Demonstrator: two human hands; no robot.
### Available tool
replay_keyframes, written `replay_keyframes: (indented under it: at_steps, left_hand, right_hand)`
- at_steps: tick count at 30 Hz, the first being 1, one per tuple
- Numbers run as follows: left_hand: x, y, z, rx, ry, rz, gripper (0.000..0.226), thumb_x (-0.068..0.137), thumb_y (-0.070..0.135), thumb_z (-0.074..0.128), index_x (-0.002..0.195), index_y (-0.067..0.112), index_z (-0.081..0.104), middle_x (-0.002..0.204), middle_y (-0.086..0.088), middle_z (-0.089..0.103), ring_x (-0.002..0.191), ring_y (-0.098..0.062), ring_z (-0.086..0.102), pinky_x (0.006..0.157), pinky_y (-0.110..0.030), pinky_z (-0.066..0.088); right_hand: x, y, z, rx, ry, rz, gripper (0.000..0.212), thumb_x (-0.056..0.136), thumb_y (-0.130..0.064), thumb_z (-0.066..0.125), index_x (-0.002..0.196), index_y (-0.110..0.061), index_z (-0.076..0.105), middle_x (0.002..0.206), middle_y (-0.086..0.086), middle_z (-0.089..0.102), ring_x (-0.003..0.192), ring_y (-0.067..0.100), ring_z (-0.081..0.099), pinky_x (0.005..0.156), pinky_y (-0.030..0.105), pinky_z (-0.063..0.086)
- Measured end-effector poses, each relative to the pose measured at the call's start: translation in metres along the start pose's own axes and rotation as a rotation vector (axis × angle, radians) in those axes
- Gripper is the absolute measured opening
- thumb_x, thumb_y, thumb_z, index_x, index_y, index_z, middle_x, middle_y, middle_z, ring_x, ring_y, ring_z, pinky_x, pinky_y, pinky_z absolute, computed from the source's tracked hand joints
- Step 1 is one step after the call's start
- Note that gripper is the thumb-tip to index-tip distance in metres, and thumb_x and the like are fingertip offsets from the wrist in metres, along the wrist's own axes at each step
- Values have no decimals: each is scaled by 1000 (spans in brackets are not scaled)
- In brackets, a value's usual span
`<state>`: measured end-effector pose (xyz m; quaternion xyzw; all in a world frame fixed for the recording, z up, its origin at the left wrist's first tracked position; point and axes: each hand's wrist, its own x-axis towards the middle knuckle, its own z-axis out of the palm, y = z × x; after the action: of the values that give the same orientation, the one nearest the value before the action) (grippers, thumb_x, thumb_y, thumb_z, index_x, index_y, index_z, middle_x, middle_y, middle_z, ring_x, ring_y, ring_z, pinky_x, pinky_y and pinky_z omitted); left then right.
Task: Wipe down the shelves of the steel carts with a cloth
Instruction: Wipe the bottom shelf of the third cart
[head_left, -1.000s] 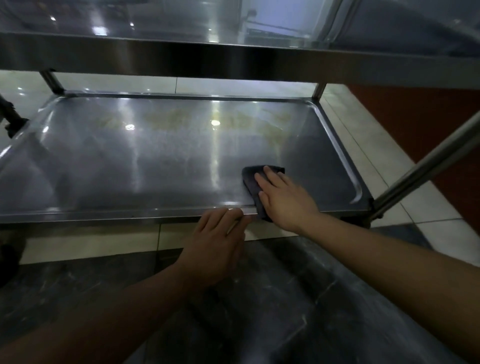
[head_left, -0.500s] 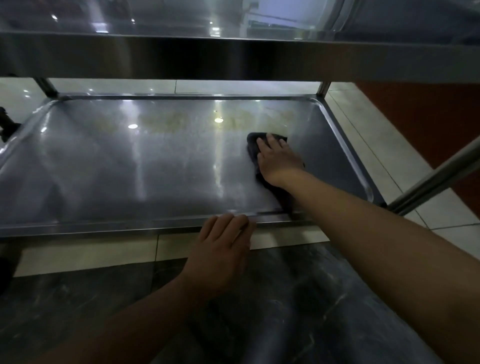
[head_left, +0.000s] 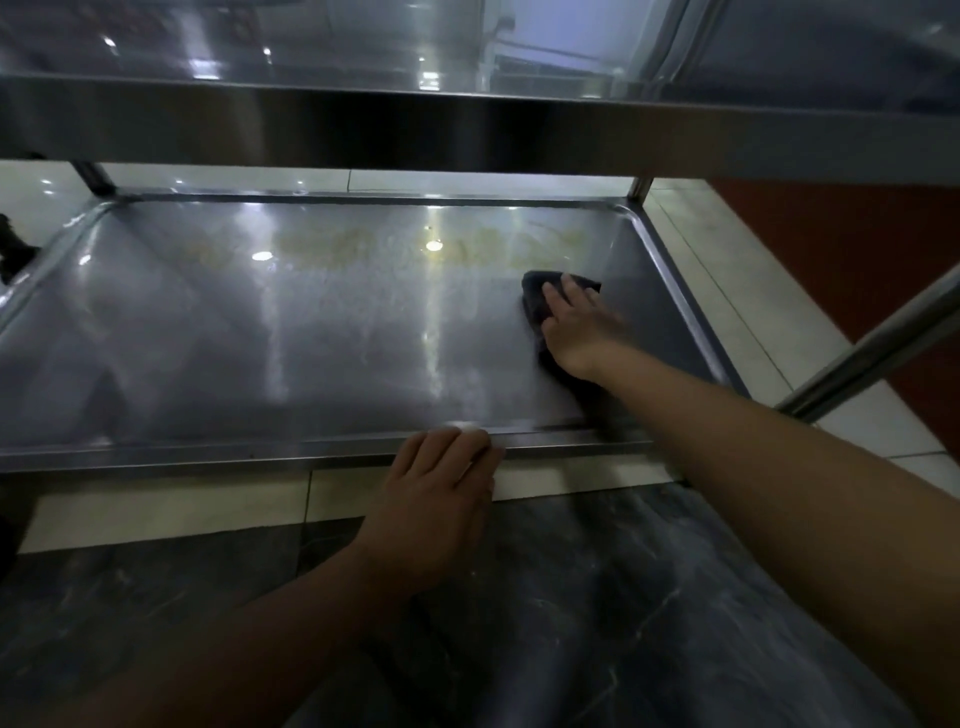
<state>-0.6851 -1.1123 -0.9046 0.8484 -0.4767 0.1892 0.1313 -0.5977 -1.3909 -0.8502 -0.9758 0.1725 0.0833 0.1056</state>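
The step in hand looks like the wiping of the lower shelf (head_left: 311, 338) of the steel cart, about midway by the look of the surface. On the left, a dark object (head_left: 13, 249) pokes in at the frame's edge; what it is cannot be made out. Along the far middle of the shelf runs a band of yellowish smears (head_left: 363, 249), not yet wiped off, with ceiling lights mirrored in the steel around it. At the near rim, the left hand (head_left: 436, 499) rests with relaxed fingers over the edge, holding nothing, seemingly to steady the cart. Further right, the right hand (head_left: 576, 327) presses flat, fingers spread, on a dark cloth (head_left: 540, 301), which lies on the right part of the shelf, just near of the smears' right end.

The next move probably calls for carrying the cloth leftward and farther, firmly across the stains.

The upper shelf (head_left: 467, 124) cuts across the view, and its top shows only reflections. Much of the cloth is hidden under the palm. The right post (head_left: 883, 343) is cut off.
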Motion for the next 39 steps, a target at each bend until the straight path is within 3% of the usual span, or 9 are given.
replay_keyframes:
  at_steps: [4, 10, 16, 21, 24, 28, 32, 39]
  left_hand:
    - [7, 6, -3, -10, -4, 10, 49, 100, 36, 41, 138, 11, 57, 135, -10, 52, 125, -29, 45, 107, -40, 34]
    - [38, 33, 0, -30, -65, 0, 50, 97, 38, 39, 140, 16, 52, 138, -8, 51, 126, -28, 48, 106, -44, 43]
    - [52, 44, 15, -40, -68, 8, 50, 97, 35, 38, 134, 11, 59, 128, -10, 58, 117, -27, 51, 102, -43, 47]
    - [46, 46, 20, -68, -14, -11, 48, 99, 33, 42, 136, 8, 59, 132, -11, 56, 121, -29, 50, 104, -43, 43]
    - [44, 51, 24, -92, 8, -52, 46, 100, 31, 46, 137, 7, 59, 132, -13, 58, 121, -31, 53, 102, -48, 49]
    - [41, 49, 28, -76, 25, -50, 47, 101, 31, 44, 139, 8, 59, 137, -13, 58, 126, -30, 49, 108, -44, 41]
    - [39, 48, 30, -80, 56, -32, 46, 102, 30, 45, 139, 7, 59, 137, -14, 58, 126, -30, 49, 108, -44, 41]
    - [36, 47, 32, -70, 66, -17, 47, 102, 29, 45, 141, 6, 58, 138, -14, 56, 127, -31, 47, 111, -44, 35]
  right_hand:
    - [-72, 5, 11, -42, 33, -73, 58, 104, -38, 24, 160, -30, 11, 169, -5, 0, 153, 27, 8, 118, 50, 24]
    - [-128, 34, 17, -79, 109, -193, 53, 108, -44, 20, 159, -30, 18, 168, -4, 10, 152, 24, 17, 118, 44, 27]
    - [-109, 63, 11, -89, 98, -81, 54, 108, -42, 21, 160, -29, 14, 169, -4, 5, 152, 28, 15, 118, 45, 26]
    - [-66, 54, 6, -93, 82, -45, 58, 107, -46, 23, 160, -27, 11, 169, -4, 2, 153, 29, 10, 117, 49, 28]
    - [-15, 50, 3, -48, 53, 18, 57, 107, -46, 20, 160, -30, 9, 169, -5, -3, 154, 28, 4, 122, 50, 19]
    - [33, 50, 1, 8, 98, 9, 57, 105, -46, 23, 159, -30, 15, 168, 1, 7, 153, 31, 10, 122, 54, 17]
    - [41, 63, -7, 14, 151, -39, 57, 103, -43, 32, 157, -25, 26, 165, 6, 21, 151, 33, 20, 118, 58, 24]
    - [26, 75, -6, -72, 107, 34, 58, 105, -44, 20, 160, -24, 16, 168, 4, 7, 152, 34, 13, 122, 51, 18]
